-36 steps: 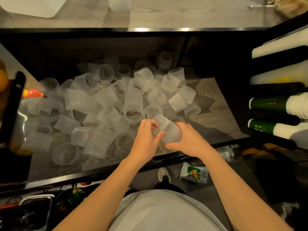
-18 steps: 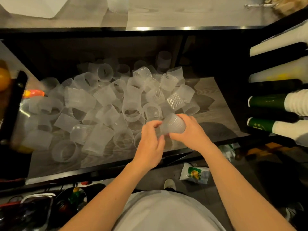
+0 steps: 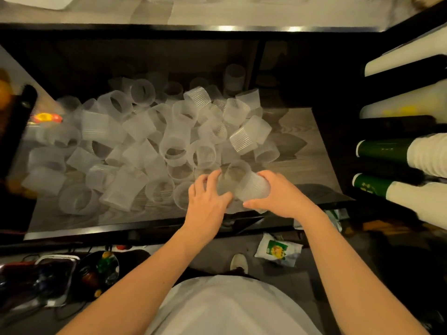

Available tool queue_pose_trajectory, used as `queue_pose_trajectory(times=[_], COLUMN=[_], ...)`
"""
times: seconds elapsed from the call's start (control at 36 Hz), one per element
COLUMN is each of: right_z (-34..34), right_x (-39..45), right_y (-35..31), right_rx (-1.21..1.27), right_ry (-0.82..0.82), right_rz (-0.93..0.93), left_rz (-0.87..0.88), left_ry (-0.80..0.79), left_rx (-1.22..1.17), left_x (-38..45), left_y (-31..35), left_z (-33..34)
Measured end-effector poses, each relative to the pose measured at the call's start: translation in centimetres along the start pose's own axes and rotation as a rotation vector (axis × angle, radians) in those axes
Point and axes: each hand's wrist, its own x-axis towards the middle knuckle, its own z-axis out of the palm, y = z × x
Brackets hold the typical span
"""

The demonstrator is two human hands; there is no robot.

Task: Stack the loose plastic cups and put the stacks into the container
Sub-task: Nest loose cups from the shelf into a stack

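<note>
Fingers of my right hand are curled round a frosted plastic cup, thumb along its near side, so that hand is clamped on it. I see the cup lying tilted, its open mouth turned away from me and to the left, held just above the near edge of the wood-grain surface. My left hand sits just beside it on the left, its fingers bent against the cup's mouth end; I cannot tell for certain whether they pinch the rim or a second cup there, since the clear plastic blurs together at that spot.

Beyond and to the left of both hands lies the heap of loose cups, ribbed and translucent, tumbled on their sides and ends, many touching or leaning on one another. Nearest the fingers, one upright-looking cup stands just beyond them, and another lies on its side further off to the right of the heap.

Far to the right of my right hand, sleeves of stacked paper cups lie on dark shelves. Below my wrists, on the floor, is a green-and-white packet and the toe of a shoe. Well off to the left of my left hand I make out a red and yellow object, blurred.
</note>
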Motion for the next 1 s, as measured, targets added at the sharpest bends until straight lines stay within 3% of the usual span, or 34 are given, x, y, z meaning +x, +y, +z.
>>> queue_pose_trajectory(times=[0.11, 0.19, 0.44, 0.64, 0.72, 0.81, 0.89, 0.94, 1.0], right_z=[-2.0, -3.3, -3.6, -0.8, 0.0, 1.4, 2.9, 3.6, 4.1], right_x=[-0.2, 0.0, 0.3, 0.7, 1.1, 1.6, 2.1, 2.5, 2.6], right_y=[-0.6, -0.9, -1.2, -2.6, -3.1, -3.5, -3.9, -4.3, -4.6], right_rx=[-0.061, -0.093, -0.138, -0.144, -0.111, -0.077, -0.064, -0.059, -0.049], right_ry=[-0.019, -0.025, -0.247, -0.273, -0.263, -0.212, -0.181, -0.166, -0.154], right_rz=[-0.057, -0.088, -0.174, -0.201, -0.177, -0.14, -0.124, -0.108, -0.101], left_rz=[0.108, 0.056, -0.144, -0.115, -0.267, -0.326, -0.266, -0.305, -0.322], left_ry=[-0.028, -0.121, 0.04, 0.085, 0.188, 0.282, 0.09, -0.053, -0.094], left_rx=[-0.317, -0.558, -1.244, -1.095, -0.995, -0.535, -0.083, 0.046, 0.126], left_x=[0.7, 0.9, 1.9, 1.3, -0.4, -2.7, -3.8, -3.8, -3.5], left_y=[-0.7, -1.3, 0.0, 2.4, 1.8, -0.9, -3.0, -3.8, -4.4], left_z=[-1.9, -3.2, -5.2, -3.0, -2.1, 0.1, 1.9, 2.5, 2.6])
